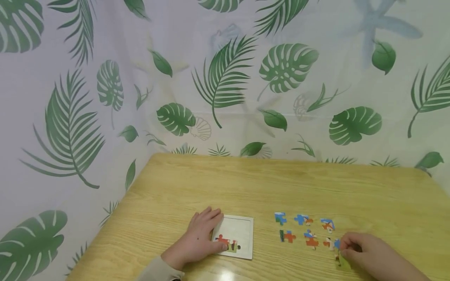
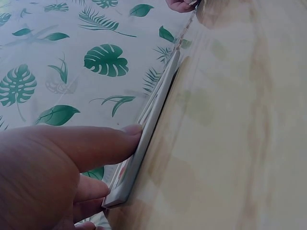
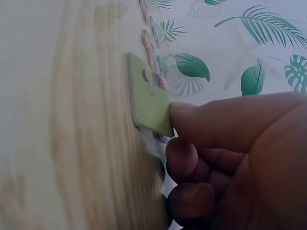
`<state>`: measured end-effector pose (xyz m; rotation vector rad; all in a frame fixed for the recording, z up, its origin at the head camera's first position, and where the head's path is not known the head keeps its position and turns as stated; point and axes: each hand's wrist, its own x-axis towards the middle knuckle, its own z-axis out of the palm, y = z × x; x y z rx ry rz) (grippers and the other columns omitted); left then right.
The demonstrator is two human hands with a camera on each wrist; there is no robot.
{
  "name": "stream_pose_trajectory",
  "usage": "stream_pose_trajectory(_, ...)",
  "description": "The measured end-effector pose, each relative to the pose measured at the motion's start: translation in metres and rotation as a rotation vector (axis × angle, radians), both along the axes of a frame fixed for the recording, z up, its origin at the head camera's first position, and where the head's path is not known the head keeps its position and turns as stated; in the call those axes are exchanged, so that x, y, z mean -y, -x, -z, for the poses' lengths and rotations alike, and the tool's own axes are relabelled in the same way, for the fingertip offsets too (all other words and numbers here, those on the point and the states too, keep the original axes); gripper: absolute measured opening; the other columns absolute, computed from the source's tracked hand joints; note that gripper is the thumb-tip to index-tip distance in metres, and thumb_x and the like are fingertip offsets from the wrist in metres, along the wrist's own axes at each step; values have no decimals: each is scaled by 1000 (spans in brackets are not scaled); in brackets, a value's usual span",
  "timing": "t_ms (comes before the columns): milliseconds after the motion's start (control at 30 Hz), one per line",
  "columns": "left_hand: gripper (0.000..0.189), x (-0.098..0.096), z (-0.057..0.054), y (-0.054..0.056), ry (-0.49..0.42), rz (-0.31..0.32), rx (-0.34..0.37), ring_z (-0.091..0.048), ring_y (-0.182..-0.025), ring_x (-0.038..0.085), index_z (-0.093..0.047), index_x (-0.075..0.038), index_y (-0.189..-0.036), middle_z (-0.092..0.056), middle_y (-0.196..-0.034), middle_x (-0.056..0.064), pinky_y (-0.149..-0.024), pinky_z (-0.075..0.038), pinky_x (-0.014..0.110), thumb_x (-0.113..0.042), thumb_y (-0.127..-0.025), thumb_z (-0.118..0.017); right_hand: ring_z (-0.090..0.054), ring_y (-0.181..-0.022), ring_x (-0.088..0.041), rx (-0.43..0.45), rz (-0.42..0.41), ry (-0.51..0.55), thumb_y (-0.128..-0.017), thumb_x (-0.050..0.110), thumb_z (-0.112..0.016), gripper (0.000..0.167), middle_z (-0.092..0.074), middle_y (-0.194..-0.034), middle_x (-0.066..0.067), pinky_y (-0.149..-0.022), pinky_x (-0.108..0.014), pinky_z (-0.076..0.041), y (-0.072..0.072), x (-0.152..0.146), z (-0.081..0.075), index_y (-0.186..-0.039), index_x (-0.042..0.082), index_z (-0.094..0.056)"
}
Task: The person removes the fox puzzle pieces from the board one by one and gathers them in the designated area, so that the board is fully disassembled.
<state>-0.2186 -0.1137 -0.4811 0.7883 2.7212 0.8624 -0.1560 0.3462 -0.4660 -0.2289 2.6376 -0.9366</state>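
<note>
A shallow white puzzle tray [image 1: 239, 230] lies on the table with joined red and green puzzle pieces [image 1: 233, 246] in its near part. My left hand [image 1: 201, 239] rests over its left side, fingers stretched along the edge and thumb [image 2: 108, 143] pressing down near the joined pieces. Off to the right, my right hand [image 1: 372, 251] pinches a green jigsaw piece [image 3: 148, 96] between thumb and fingers. That piece is tilted, with one edge at or close to the tabletop. Part of it is hidden behind my fingers in the head view.
Several loose puzzle pieces lie in two rows between the hands, among them a blue-green one [image 1: 280, 218], a red one [image 1: 289, 236] and a red-blue one [image 1: 311, 240]. The wooden table [image 1: 246, 183] meets a leaf-patterned cloth [image 1: 225, 132] at its far edge.
</note>
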Motion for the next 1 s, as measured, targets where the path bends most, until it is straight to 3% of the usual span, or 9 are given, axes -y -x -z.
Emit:
stream_pose_trajectory(333,89,0,1,0,15,3,-6,-15,-152,35,-41,-3,-154,-32,-162,10,-119,-3,61,-47,-85,-74,-47,-72,-6,-30,-4,-39,-98,17,-65,5,-59,-85,5,-64,-27,-41,0,6,6,-95,13,-64)
stream_pose_trajectory(1000,89,0,0,-1,24,-7,-23,-17,-152,35,-41,-3,-154,-33,-162,10,-119,-3,61,-45,-83,-75,-45,-65,-9,46,-13,39,-98,14,-63,6,-56,-78,0,-58,-27,-37,1,4,6,-93,11,-63)
